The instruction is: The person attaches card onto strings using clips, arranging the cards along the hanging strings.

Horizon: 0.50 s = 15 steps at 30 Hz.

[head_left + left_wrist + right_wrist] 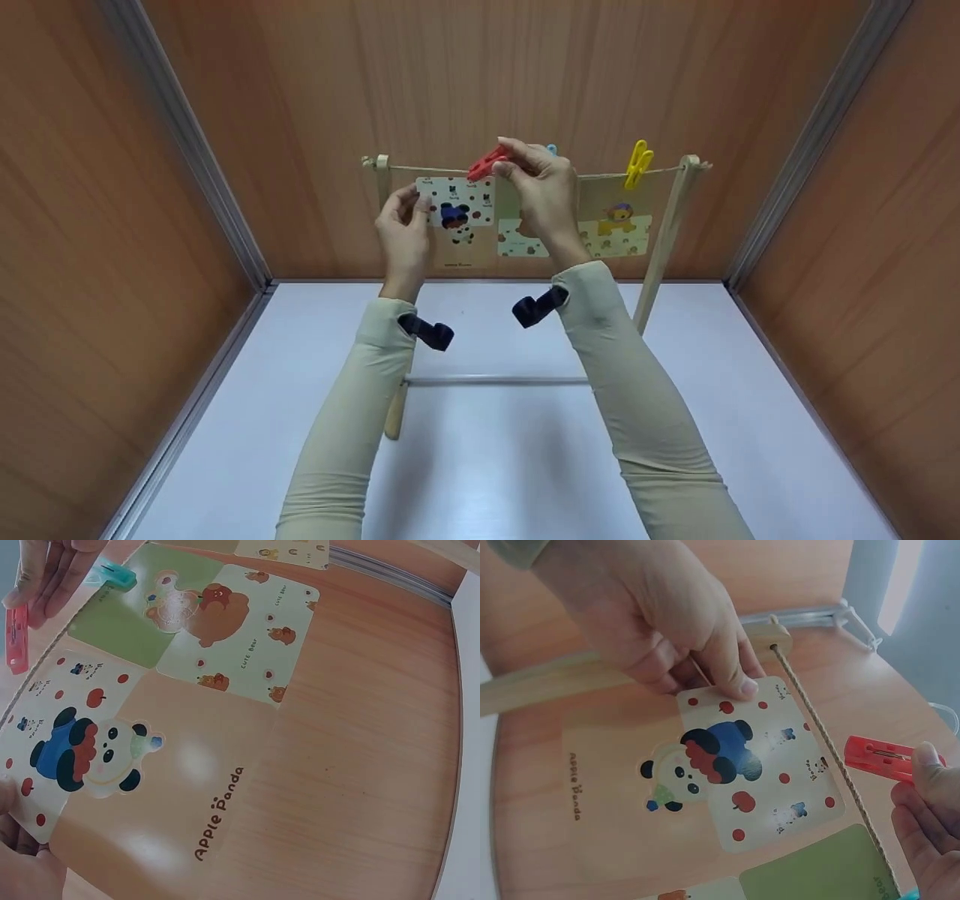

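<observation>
My left hand (403, 238) pinches the left edge of a panda card (450, 196), whose top edge lies along the twine (821, 724). In the right wrist view, the left thumb presses on the card's white dotted half. Between thumb and fingers my right hand (546, 187) grips a red clothespin (487, 163). The clothespin's tip points left, close by the twine above the panda card. Beside it hangs a green-and-white bear card (199, 622), held by a blue-green clothespin (112, 574) and partly covered by the right hand in the head view.
A third card (615, 229) hangs at the right under a yellow clothespin (639, 163). The twine runs between two wooden posts (664, 240), with a crossbar (495, 380) low between them. Wood-grain panels (480, 75) enclose the white table (480, 465).
</observation>
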Tool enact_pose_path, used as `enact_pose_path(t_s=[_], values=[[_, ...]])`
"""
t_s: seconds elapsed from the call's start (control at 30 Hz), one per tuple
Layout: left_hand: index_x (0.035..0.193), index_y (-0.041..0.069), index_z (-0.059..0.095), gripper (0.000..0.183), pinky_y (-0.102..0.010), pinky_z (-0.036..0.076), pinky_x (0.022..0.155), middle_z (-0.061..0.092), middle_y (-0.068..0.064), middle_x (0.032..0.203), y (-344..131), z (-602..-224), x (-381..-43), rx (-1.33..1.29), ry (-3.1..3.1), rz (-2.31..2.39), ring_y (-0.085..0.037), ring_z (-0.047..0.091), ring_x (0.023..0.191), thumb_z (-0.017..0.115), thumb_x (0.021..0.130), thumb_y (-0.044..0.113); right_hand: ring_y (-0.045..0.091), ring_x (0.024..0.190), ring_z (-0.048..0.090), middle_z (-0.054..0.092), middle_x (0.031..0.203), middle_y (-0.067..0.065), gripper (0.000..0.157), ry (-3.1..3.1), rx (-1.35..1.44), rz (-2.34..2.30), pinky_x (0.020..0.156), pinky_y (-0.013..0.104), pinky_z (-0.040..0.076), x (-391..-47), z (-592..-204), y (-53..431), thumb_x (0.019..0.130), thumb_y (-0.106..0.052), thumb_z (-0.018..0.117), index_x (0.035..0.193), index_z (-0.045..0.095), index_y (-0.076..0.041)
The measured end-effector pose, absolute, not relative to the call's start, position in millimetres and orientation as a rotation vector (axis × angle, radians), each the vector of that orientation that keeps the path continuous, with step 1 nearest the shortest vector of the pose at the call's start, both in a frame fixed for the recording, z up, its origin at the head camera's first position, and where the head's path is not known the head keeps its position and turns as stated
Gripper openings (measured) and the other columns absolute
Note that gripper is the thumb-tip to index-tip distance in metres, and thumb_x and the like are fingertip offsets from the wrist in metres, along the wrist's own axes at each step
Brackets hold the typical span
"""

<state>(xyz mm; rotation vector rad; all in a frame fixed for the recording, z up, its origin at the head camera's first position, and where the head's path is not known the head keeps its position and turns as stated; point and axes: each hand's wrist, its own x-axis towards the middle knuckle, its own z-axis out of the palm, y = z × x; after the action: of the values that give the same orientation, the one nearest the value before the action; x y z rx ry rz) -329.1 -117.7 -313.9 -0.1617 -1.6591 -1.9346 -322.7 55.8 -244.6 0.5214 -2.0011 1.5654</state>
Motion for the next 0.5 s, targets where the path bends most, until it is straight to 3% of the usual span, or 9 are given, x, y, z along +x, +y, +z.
enact_pose_path(t_s=[0.3, 0.5], values=[[0.123, -0.003, 0.055, 0.028, -0.021, 0.047, 0.084, 0.060, -0.010, 0.107, -114.7, -308.9, -329.7, -0.171, -1.662, -1.940, -0.014, 0.055, 0.096, 0.054, 0.097, 0.008, 0.013, 0.096, 0.064, 0.069, 0.108, 0.006, 0.031, -2.007, 0.500, 1.570, 0.085, 0.020, 0.052, -326.8, -242.2, 52.8, 0.084, -0.019, 0.070, 0.114, 0.071, -0.013], [0.122, -0.003, 0.056, 0.027, -0.021, 0.047, 0.083, 0.059, -0.009, 0.106, -113.6, -308.7, -331.0, -0.181, -1.663, -1.934, -0.013, 0.054, 0.095, 0.053, 0.097, 0.006, 0.016, 0.093, 0.066, 0.070, 0.107, 0.010, 0.030, -1.983, 0.536, 1.585, 0.083, 0.021, 0.053, -330.4, -240.4, 48.1, 0.084, -0.014, 0.070, 0.113, 0.071, -0.007]])
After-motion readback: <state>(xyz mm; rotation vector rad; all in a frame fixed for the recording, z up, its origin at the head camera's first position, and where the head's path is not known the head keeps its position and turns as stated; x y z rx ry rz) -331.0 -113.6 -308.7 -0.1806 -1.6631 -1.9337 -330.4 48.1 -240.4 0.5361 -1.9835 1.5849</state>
